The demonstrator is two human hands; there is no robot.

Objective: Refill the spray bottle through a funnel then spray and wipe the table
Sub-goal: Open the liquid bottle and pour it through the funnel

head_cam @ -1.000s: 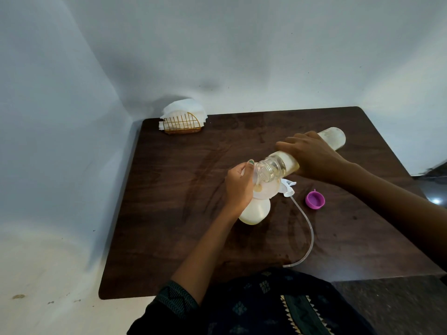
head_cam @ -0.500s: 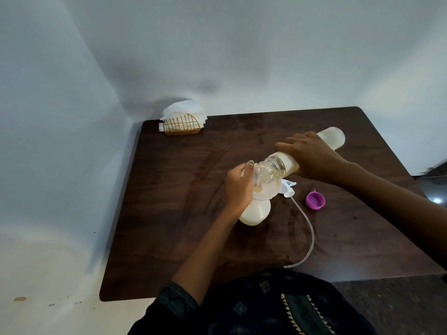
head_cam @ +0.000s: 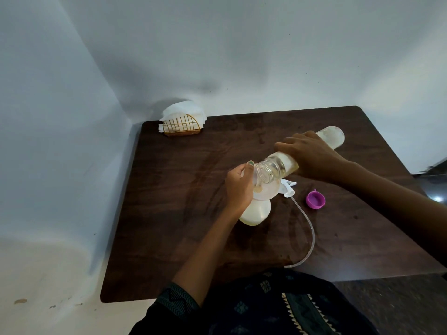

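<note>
Desk [head_cam: 183,213]: dark brown wood, set into a corner between two pale walls.
Spray bottle [head_cam: 255,212]: pale and translucent, standing upright near the middle of the desk; pump head removed.
Funnel [head_cam: 264,189]: clear, seated in the neck of the spray bottle, a little yellowish liquid in its bowl.
Left hand [head_cam: 238,187]: fingers curled round the funnel rim and the top of the spray bottle; thumb up at the rim.
Refill bottle [head_cam: 278,169]: long and clear, tipped close to level, its open mouth over the funnel bowl; its base points toward the far right corner of the desk; yellowish liquid visible inside near the shoulder.
Right hand [head_cam: 312,155]: fingers wrapped over the middle of the refill bottle from above, clamped on it.
Pump head [head_cam: 287,188]: white, lying on the desk just right of the funnel, partly hidden behind it.
Tube [head_cam: 312,240]: thin and clear, curving from the pump head to the near edge of the desk.
Cap [head_cam: 315,200]: purple, lying open side up on the desk, right of the pump head and apart from it.
Napkin holder [head_cam: 181,126]: gold wire, holding white paper napkins, at the far left corner of the desk.
</note>
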